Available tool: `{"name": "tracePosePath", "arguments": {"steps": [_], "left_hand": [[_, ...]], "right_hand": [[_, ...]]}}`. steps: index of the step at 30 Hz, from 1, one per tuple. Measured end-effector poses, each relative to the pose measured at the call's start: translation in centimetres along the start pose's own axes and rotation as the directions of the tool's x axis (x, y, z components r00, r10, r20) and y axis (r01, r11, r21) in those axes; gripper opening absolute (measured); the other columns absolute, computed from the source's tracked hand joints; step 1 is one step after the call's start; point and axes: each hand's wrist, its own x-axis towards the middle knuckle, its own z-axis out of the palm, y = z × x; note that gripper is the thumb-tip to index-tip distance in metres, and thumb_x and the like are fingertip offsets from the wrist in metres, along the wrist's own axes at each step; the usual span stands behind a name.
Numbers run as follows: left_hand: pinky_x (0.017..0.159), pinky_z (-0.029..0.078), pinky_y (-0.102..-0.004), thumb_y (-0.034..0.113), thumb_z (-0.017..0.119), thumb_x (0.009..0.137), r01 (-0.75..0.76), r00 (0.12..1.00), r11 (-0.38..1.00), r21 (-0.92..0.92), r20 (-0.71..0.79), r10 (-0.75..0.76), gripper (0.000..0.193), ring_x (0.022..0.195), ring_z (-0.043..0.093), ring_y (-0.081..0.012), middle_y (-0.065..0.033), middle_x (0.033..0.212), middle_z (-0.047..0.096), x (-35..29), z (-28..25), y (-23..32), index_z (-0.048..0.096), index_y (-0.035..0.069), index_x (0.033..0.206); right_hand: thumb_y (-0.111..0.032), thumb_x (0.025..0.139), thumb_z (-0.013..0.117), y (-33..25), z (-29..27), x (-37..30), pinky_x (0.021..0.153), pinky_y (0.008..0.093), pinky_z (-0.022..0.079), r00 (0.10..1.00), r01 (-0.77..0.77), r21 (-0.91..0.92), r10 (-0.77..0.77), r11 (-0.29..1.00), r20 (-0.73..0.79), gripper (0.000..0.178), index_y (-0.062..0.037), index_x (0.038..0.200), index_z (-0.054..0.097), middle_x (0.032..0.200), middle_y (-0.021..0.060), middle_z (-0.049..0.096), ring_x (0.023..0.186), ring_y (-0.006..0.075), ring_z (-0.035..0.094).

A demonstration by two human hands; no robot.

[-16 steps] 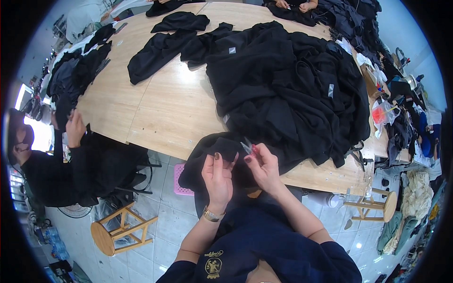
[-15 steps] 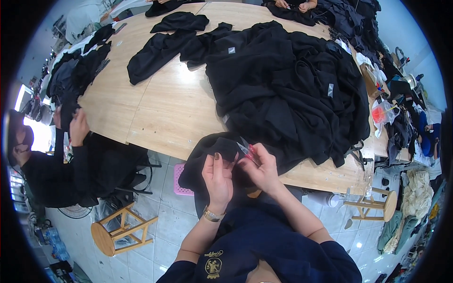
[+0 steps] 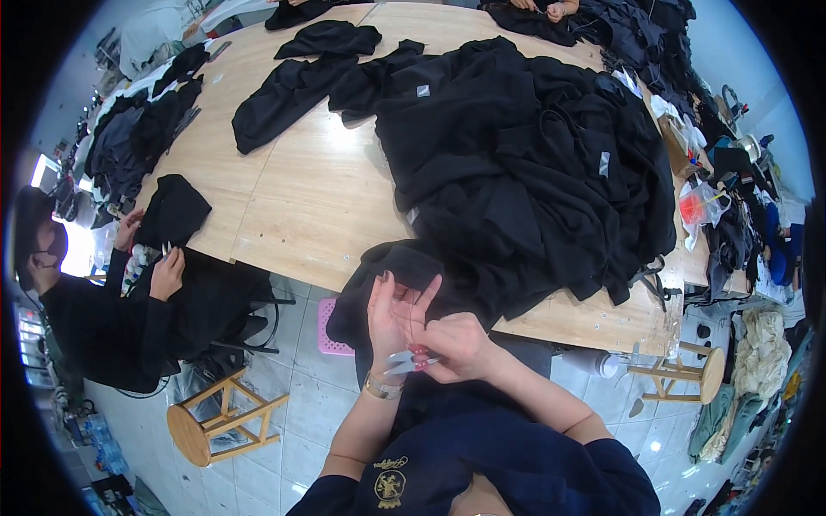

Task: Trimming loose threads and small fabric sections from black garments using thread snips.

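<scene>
My right hand (image 3: 456,342) is closed around red-handled thread snips (image 3: 419,359), whose blades point left across my left wrist. Palm up, my left hand (image 3: 394,316) has its fingers spread beside the right one. A thin dark line, perhaps a thread, runs between the two hands. Just beyond my fingers, a black garment (image 3: 400,261) hangs over the table's near edge. It runs into a large heap of black garments (image 3: 516,146) with small light labels.
At the left, a masked co-worker (image 3: 103,301) handles a black cloth piece (image 3: 176,211) on the wooden table (image 3: 297,215). Another person's hands (image 3: 551,9) work at the far edge. Wooden stools (image 3: 189,434) stand on the tiled floor, near a pink plastic stool (image 3: 334,328).
My right hand has drawn the snips back toward me, turning their blades leftward. My left fingers have spread. The co-worker's black piece now lies on the table, their hands lower.
</scene>
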Motion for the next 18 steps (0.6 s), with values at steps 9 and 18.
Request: {"name": "tracePosePath", "arguments": {"steps": [9,18], "left_hand": [[0.097,0.044,-0.0471,0.025,0.042,0.096,0.045,0.999,0.999,-0.022,0.001,-0.045,0.028,0.099,0.061,-0.0237,-0.0120,0.101,0.064,0.1,-0.2,0.2,0.057,0.003,0.106],[0.089,0.051,-0.0424,0.023,0.041,0.097,-0.016,1.000,1.000,-0.012,0.007,0.016,0.025,0.094,0.063,-0.0266,-0.0131,0.100,0.063,-0.3,0.2,-0.1,0.055,0.003,0.104]], "right_hand": [[-0.021,0.070,0.075,2.4,-0.3,-1.5,0.043,0.0318,0.037,0.896,-0.369,-0.113,0.321,0.922,-0.308,0.030,-0.0039,0.065,0.051,0.058,0.0090,0.047,0.045,0.0246,0.048],[-0.031,0.072,0.073,2.4,-0.5,-1.2,0.043,0.0302,0.039,0.937,-0.317,-0.368,0.228,0.874,-0.266,0.032,-0.0072,0.065,0.052,0.060,0.0053,0.047,0.046,0.0215,0.050]]}}
